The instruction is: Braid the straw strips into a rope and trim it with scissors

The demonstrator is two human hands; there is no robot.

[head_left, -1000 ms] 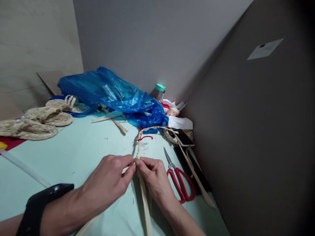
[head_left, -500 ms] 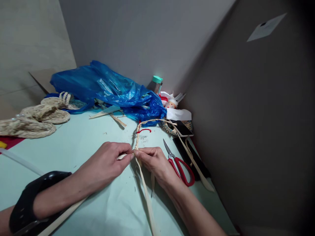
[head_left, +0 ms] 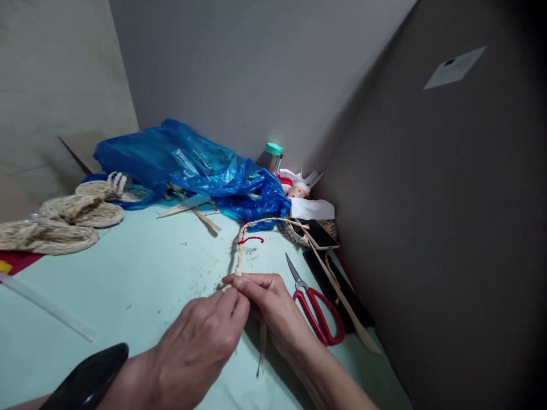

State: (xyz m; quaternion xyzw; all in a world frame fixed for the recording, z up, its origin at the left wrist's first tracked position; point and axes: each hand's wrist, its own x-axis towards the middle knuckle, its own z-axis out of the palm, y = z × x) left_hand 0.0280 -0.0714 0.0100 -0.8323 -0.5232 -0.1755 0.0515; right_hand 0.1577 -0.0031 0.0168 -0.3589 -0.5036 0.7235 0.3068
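A thin braided straw cord [head_left: 240, 250] runs over the pale green table [head_left: 128, 273] from the blue bag towards me, with a short red thread [head_left: 252, 240] beside it. My right hand [head_left: 269, 304] pinches the near end of the braid with thumb and forefinger. My left hand [head_left: 205, 341] is closed next to it, its fingers on the same spot and on the loose straw strips [head_left: 261, 347] that hang below. A black watch sits on my left wrist.
Red-handled scissors [head_left: 314, 310] lie just right of my hands. A crumpled blue plastic bag [head_left: 192, 168], a bottle with a green cap [head_left: 272, 156], small cups and a phone [head_left: 318, 233] crowd the far corner. Coils of braided straw [head_left: 60, 219] lie at the left. A dark wall stands close on the right.
My left hand has swung from the left side to below and in front of the braid end, covering the strips. My right hand keeps its pinch. The camera shifted slightly.
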